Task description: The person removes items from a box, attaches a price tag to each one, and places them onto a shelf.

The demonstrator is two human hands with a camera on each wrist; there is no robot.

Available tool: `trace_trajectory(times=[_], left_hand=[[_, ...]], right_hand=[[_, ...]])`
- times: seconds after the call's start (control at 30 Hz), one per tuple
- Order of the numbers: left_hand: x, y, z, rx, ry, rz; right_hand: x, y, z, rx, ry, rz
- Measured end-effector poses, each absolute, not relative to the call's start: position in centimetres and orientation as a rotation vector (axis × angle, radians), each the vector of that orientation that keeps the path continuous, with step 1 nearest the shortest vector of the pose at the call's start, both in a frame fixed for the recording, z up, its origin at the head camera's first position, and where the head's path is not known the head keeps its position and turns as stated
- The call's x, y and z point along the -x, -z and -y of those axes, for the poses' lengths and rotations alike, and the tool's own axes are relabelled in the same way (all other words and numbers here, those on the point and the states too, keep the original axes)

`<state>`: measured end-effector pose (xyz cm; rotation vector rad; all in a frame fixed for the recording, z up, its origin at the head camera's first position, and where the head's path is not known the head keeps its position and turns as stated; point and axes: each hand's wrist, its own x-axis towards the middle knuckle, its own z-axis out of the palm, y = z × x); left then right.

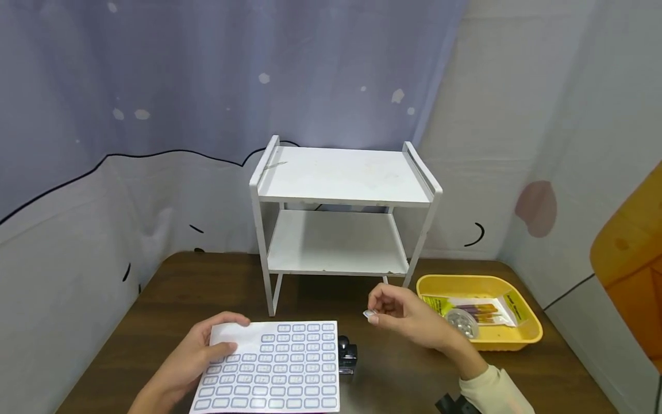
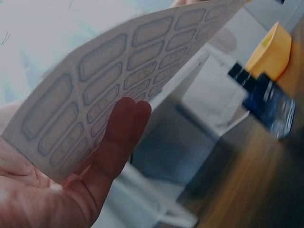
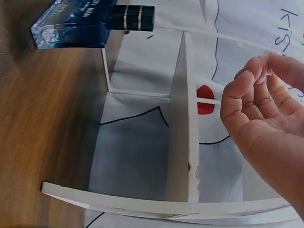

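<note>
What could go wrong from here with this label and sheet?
The label might cling to the fingers of the right hand or fold in their pinch. The sheet, held by the left hand at one side, could sag. It hides part of the bottle in the head view and might bump it over.

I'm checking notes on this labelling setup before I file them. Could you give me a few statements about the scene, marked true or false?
1. The left hand holds the sheet of labels. True.
2. Labels cover the whole sheet of labels. False: its upper left part is bare.
3. The right hand pinches a small sticker. True.
4. The yellow tray stands on the table. True.
5. The right hand is inside the yellow tray. False: it is held to the left of it.
6. The sheet of labels lies on the white rack. False: it is in front of the rack, in the left hand.
</note>
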<state>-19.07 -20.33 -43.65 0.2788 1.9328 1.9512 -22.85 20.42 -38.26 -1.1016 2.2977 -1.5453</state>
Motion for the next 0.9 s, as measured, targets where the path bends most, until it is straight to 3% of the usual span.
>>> trace_trajectory(times=[0.37,0.9], left_hand=[[19.9,47.2,26.4,0.017,-1.843,-1.998],[21.5,50.2,30.1,0.025,-1.635,-2.124]], right_hand=[[22.5,40.3,-21.3,1.067,1.562,-2.221],[22.7,42.2,-21.9,1.013,1.551,-2.227]])
